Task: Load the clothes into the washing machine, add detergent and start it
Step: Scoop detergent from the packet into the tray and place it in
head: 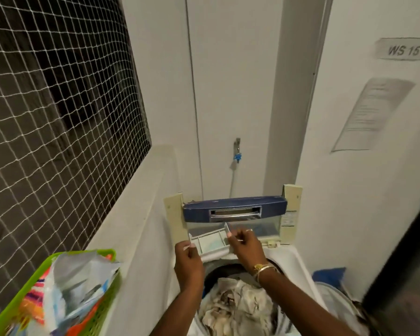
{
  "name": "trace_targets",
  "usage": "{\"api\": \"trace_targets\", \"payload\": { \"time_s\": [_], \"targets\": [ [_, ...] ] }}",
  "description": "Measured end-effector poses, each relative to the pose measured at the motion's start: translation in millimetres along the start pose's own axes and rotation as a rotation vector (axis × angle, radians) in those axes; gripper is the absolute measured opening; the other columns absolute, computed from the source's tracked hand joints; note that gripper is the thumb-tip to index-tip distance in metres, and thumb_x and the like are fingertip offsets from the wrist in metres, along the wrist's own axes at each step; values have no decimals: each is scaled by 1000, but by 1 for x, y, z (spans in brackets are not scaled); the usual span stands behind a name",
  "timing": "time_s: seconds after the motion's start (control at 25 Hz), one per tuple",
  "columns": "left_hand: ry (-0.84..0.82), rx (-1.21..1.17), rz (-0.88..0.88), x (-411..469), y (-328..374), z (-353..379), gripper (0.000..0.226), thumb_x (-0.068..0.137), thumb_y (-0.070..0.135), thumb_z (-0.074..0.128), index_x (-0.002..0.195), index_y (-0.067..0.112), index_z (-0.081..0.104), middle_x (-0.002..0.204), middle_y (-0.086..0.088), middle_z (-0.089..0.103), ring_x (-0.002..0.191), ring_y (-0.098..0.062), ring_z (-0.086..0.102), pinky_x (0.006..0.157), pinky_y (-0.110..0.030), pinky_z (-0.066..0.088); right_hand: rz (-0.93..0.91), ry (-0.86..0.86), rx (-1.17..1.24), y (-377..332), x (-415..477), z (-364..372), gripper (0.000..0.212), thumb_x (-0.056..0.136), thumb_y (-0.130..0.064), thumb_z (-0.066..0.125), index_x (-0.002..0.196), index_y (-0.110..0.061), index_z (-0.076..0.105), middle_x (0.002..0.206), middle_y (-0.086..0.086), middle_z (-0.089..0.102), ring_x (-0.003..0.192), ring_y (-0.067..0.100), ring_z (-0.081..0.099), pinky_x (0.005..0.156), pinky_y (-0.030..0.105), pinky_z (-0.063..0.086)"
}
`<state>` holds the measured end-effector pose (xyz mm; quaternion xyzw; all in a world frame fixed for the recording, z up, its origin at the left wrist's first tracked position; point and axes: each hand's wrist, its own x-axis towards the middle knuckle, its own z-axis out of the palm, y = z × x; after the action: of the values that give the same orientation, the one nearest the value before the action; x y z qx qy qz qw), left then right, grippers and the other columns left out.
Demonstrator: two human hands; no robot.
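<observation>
1. Since clothes [238, 304] sit in drum [224, 270] below both hands, loading looks done.
2. Left hand [188, 258] pinches white bit [186, 245]; right hand [246, 244] curled, grip can't tell; both just over open drawer [207, 240].
3. Left: detergent in, lid [199, 210] shut, start.

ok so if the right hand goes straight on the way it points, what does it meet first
Probably the white detergent tray, which lies just ahead of the right hand. Behind it stands the raised lid of the washing machine. Depth is unclear here.
</observation>
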<state>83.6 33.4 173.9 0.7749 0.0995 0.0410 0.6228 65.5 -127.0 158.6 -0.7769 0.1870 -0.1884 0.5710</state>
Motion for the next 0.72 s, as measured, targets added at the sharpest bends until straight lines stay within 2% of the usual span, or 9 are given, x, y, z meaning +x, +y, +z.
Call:
{"api": "trace_targets", "payload": {
  "time_s": [0.08, 0.2, 0.28, 0.44, 0.52, 0.6, 0.68, 0.72],
  "targets": [
    [-64, 31, 27, 1, -8, 15, 11, 102, 23, 50, 112, 21, 54, 116, -6, 64, 92, -21, 55, 75, -29, 42, 51, 19, 18, 16, 6, -10, 17, 88, -35, 70, 87, -19, 64, 80, -1, 70, 77, 16, 67, 75, 40, 58],
    [-147, 70, 78, 4, -22, 37, 15, 103, 26, 47, 116, 24, 54, 120, -4, 64, 99, -18, 58, 77, -26, 44, 99, 11, 41, 41, 12, -26, 13, 87, -30, 72, 89, -20, 65, 82, 1, 71, 80, 21, 67, 79, 46, 58],
    [-174, 108, 81, 5, -32, 52, 24, 103, 27, 46, 124, 22, 56, 124, -3, 63, 103, -17, 58, 82, -26, 44, 85, -25, 14, 59, 17, -36, 12, 88, -32, 70, 92, -22, 65, 83, 1, 71, 82, 22, 68, 77, 45, 58],
    [-224, 231, 92, 3, -58, 77, 36, 103, 32, 44, 137, 22, 54, 135, -1, 60, 121, -20, 56, 102, -35, 48, 73, -91, -48, 94, 27, -51, 15, 92, -39, 63, 103, -28, 64, 91, -7, 72, 87, 10, 68, 75, 28, 54],
    [-245, 283, 80, 3, -69, 89, 33, 103, 35, 43, 134, 33, 53, 134, 1, 61, 118, -17, 59, 100, -39, 51, 88, -120, -73, 114, 33, -56, 31, 89, -52, 60, 108, -28, 64, 92, -7, 72, 86, 9, 69, 77, 35, 58],
    [-239, 250, 49, 0, -75, 97, 28, 103, 32, 45, 130, 37, 53, 130, 9, 61, 112, -9, 58, 95, -26, 51, 63, -136, -96, 135, 35, -57, 31, 89, -51, 58, 102, -24, 66, 90, -6, 71, 85, 12, 67, 77, 38, 57],
    [-222, 225, 8, -2, -77, 106, 30, 103, 22, 47, 132, 24, 55, 125, 13, 54, 113, -4, 50, 87, -8, 39, 75, -133, -111, 150, 33, -57, 13, 92, -38, 61, 96, -27, 67, 88, -8, 68, 84, 8, 64, 76, 32, 54],
    [-215, 216, -1, -2, -77, 111, 31, 103, 18, 48, 133, 18, 55, 124, 11, 53, 114, -4, 48, 87, -6, 37, 100, -130, -93, 153, 31, -56, 4, 93, -31, 64, 96, -30, 66, 88, -8, 68, 82, 4, 64, 76, 30, 53]
  ]
}}
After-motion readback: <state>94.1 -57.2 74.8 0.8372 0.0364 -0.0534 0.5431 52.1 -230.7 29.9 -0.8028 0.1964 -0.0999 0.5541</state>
